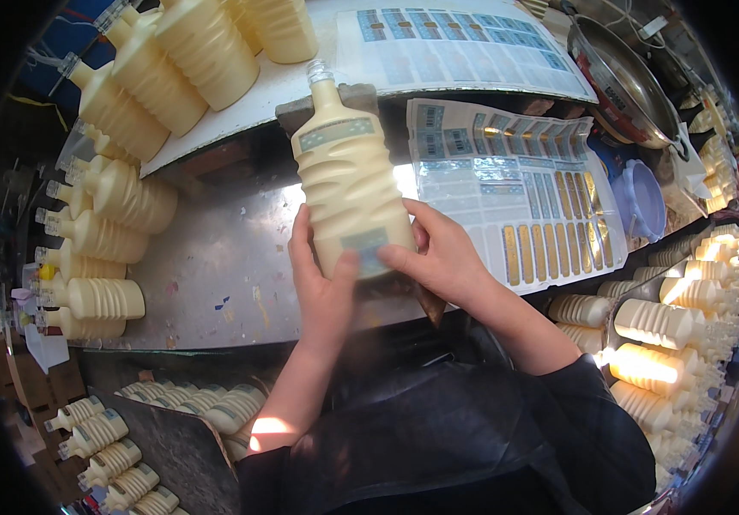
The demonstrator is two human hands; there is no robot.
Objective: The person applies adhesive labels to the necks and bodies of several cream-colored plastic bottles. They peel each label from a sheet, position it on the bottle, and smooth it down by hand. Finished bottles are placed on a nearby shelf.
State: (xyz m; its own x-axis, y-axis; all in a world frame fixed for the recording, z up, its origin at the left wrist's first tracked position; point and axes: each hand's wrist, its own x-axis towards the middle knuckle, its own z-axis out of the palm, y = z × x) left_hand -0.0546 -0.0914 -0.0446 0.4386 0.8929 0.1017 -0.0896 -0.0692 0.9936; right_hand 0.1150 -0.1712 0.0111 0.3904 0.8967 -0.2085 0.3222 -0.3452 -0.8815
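A cream-coloured bottle with wavy ridges and a clear threaded neck lies tilted in front of me, its neck pointing away. My left hand grips the lower left side of it, and my right hand grips the lower right. Both thumbs press on a small blue-grey label near the base, partly covering it. Another patterned label sits across the bottle's shoulder. Behind that shoulder is a dark grey block, mostly hidden by the bottle.
To the right lies a label sheet with gold and blue stickers; more sheets cover the white shelf. Bottles stand at upper left and lie stacked at left and right. A pan and lavender bucket are at far right.
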